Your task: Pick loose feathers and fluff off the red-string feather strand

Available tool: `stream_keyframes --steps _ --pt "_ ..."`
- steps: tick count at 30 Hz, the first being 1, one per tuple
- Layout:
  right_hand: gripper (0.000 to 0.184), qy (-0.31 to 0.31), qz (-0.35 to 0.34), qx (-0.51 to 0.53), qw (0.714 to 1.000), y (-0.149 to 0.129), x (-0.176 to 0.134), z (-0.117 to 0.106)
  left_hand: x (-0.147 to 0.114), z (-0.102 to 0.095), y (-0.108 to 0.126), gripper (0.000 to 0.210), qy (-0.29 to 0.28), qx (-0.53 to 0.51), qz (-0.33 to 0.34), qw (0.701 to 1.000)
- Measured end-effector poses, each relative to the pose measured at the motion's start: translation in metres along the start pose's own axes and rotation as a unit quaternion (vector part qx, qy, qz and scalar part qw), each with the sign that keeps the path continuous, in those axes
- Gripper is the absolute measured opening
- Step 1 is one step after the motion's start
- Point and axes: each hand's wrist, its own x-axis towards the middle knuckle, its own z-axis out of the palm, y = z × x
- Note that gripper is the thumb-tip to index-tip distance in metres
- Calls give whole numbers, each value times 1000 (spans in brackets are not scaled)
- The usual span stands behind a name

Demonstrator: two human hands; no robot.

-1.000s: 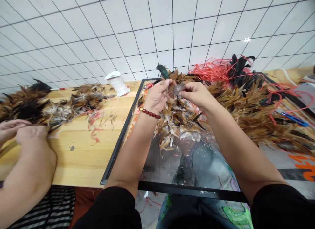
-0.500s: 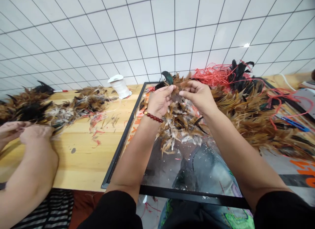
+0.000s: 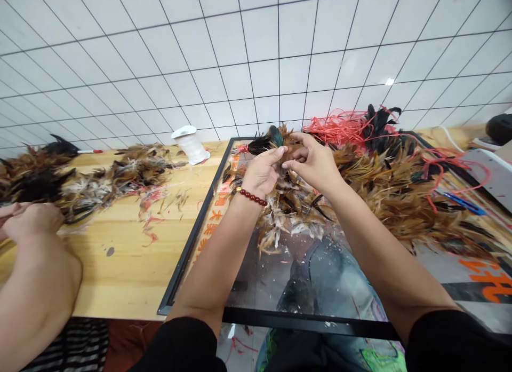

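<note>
My left hand [image 3: 262, 173], a dark red bead bracelet on its wrist, pinches brown feathers [image 3: 291, 147] between thumb and fingers. Close against it on the right, my right hand [image 3: 318, 165] has its fingers curled in on the same small tuft. The fingertips partly hide what they grip. Both hands are above a loose pile of brown and white feathers [image 3: 298, 206] on a black-framed glass panel [image 3: 260, 270]. Just behind them lie dark green-black feathers [image 3: 275, 135].
A large heap of brown feathers [image 3: 380, 196] lies to the right, with red plastic strips [image 3: 336, 131] behind it and a blue cutter [image 3: 464, 203] beside it. A white spool [image 3: 192, 145] stands on the wooden table [image 3: 132, 265]. A co-worker's hands [image 3: 34, 220] work at far left.
My right hand has come slightly closer to my left, with its fingers more bunched over the feathers. The view has shifted a little, and the co-worker's hands appear further left.
</note>
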Motion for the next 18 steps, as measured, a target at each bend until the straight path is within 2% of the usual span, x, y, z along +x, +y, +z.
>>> stream_keyframes --steps 4,6,9,18 --pt "67 -12 29 90 995 4 2 1 5 -1 2 5 60 -75 33 995" --pt "54 -10 45 81 996 5 3 3 6 0 5 9 77 -105 39 991" --pt "31 -44 62 51 996 5 2 7 6 1 6 16 94 -128 41 986" --pt "22 -72 55 -37 995 -5 -3 14 7 1 1 2 61 -101 65 991"
